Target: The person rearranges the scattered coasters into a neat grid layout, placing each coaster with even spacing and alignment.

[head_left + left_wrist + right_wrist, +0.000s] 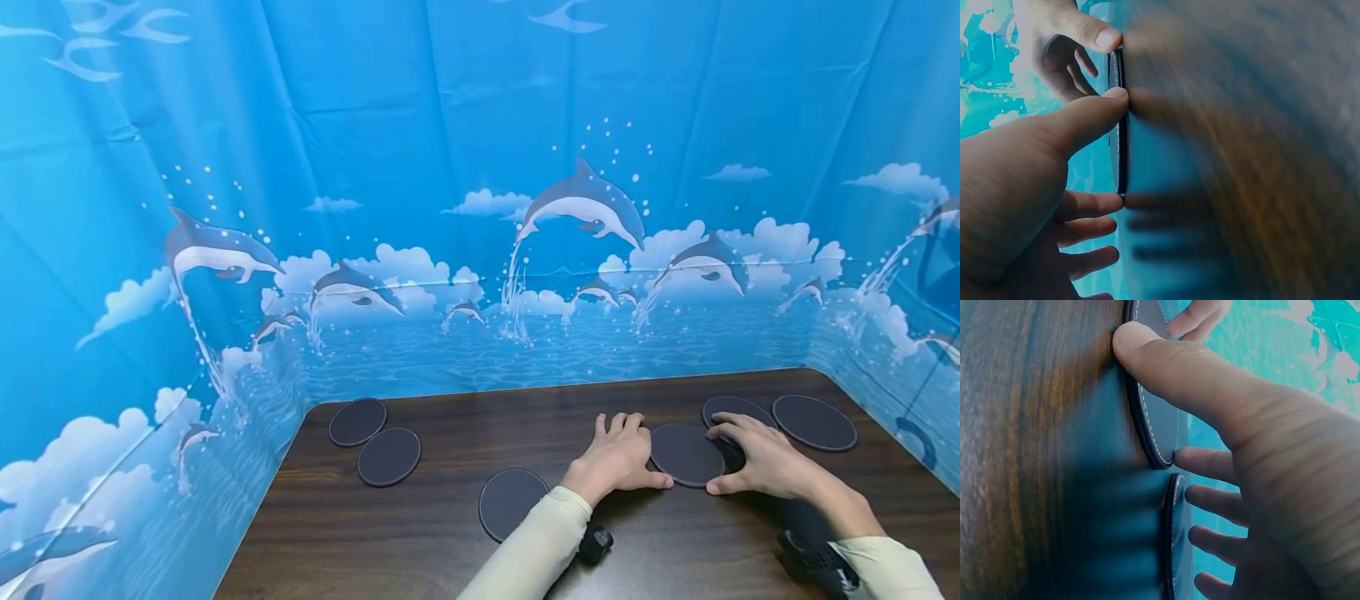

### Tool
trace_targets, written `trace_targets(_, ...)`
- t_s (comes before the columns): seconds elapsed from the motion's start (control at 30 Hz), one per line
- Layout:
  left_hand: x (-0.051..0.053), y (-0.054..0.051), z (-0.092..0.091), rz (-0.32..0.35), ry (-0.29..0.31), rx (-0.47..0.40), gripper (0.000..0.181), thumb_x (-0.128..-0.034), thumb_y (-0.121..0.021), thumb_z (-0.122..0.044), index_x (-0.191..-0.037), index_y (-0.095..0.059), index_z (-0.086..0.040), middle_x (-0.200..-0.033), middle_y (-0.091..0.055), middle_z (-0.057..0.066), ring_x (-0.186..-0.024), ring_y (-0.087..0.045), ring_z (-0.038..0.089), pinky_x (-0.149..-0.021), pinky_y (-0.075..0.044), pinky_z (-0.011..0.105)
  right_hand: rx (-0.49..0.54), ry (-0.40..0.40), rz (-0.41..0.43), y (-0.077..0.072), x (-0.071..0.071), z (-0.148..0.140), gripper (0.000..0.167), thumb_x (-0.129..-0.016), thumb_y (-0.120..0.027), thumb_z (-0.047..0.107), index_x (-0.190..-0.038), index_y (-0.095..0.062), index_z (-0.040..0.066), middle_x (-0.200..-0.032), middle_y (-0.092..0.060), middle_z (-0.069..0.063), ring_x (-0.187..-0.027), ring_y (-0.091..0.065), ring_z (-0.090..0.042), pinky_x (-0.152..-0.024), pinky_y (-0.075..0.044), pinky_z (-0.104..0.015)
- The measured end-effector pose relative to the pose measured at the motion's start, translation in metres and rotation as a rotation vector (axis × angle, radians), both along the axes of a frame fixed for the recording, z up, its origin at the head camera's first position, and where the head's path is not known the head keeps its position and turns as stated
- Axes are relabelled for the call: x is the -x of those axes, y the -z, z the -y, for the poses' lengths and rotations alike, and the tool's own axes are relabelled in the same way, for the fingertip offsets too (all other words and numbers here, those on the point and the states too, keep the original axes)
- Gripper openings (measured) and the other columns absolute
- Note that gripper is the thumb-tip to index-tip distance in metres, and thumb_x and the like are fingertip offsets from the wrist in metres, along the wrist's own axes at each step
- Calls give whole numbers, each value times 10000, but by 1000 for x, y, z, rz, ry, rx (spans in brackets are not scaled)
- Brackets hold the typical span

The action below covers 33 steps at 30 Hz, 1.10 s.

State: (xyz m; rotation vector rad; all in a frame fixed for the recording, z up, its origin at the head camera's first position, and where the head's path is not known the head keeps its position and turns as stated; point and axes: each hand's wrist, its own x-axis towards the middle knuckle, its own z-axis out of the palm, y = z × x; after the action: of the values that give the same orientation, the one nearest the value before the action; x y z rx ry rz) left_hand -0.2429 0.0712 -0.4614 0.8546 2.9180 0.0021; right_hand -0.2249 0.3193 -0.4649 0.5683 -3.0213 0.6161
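Observation:
A round dark coaster (pixel 686 456) with a stitched rim lies on the brown table between both hands. My left hand (pixel 618 457) holds its left side, thumb at the near rim and index fingertip at the far side. The other fingers are spread beyond it in the left wrist view. My right hand (pixel 765 458) grips the right side, thumb and index fingertip on the rim in the right wrist view. Its remaining fingers reach over a second coaster (pixel 738 408), partly covered by that hand. A dark patch under the right palm is too shaded to tell.
Another coaster (pixel 814 422) lies at the far right, beside the second one. Two coasters, one behind (pixel 357 422) and one nearer (pixel 389 457), lie at the back left. One more coaster (pixel 513 502) is partly behind the left sleeve. A dolphin-printed blue curtain (pixel 465 208) surrounds the table (pixel 360 533).

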Motion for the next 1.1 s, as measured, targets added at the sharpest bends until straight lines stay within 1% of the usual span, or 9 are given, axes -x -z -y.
trace_targets(0.17,1,0,2,-1,-3,1,796,-859,-592,-765,-1461,-548,-246,-1543,-359,-77,-1430,-317,164,-1172,-232,497,8,1,-4,1,0,0,860,-637,-891,633,-1228,-680,44,-1430,-419,-349,-1282,-339,-607,-915,-257,-808)
trace_targets(0.4,0,0,1,-16,7,3,790,-864,-606,-751,-1450,-559,-222,-1542,-365,-65,-1431,-317,163,-1174,-232,485,-4,16,-20,3,-1,0,915,-626,-897,634,-1249,-679,-1,-1426,-416,-350,-1285,-333,-605,-932,-255,-798)
trace_targets(0.57,-2,-1,-1,-31,7,3,773,-871,-614,-739,-1432,-578,-209,-1535,-373,-60,-1426,-323,160,-1172,-237,479,18,-12,-47,4,-1,0,875,-626,-910,610,-1210,-696,-5,-1422,-424,-335,-1286,-326,-602,-946,-245,-788)
trace_targets(0.77,-3,-1,1,-40,13,-5,759,-881,-606,-733,-1425,-587,-204,-1538,-372,-53,-1425,-327,162,-1171,-240,478,33,-26,-69,6,-1,2,884,-613,-896,653,-1166,-714,-12,-1427,-429,-315,-1299,-330,-573,-965,-241,-768)
trace_targets(0.93,-1,-1,5,-57,26,-12,752,-887,-596,-732,-1416,-596,-197,-1560,-346,-44,-1443,-299,167,-1175,-232,484,36,-25,-85,7,0,4,889,-611,-884,679,-1152,-724,-7,-1431,-438,-301,-1298,-352,-563,-966,-257,-764)
trace_targets(1.1,2,-4,8,-95,43,-14,723,-893,-580,-735,-1386,-619,-207,-1589,-309,-47,-1460,-270,169,-1179,-221,489,55,-18,-97,6,0,4,884,-628,-876,682,-1174,-723,4,-1444,-438,-289,-1297,-362,-573,-957,-273,-771)
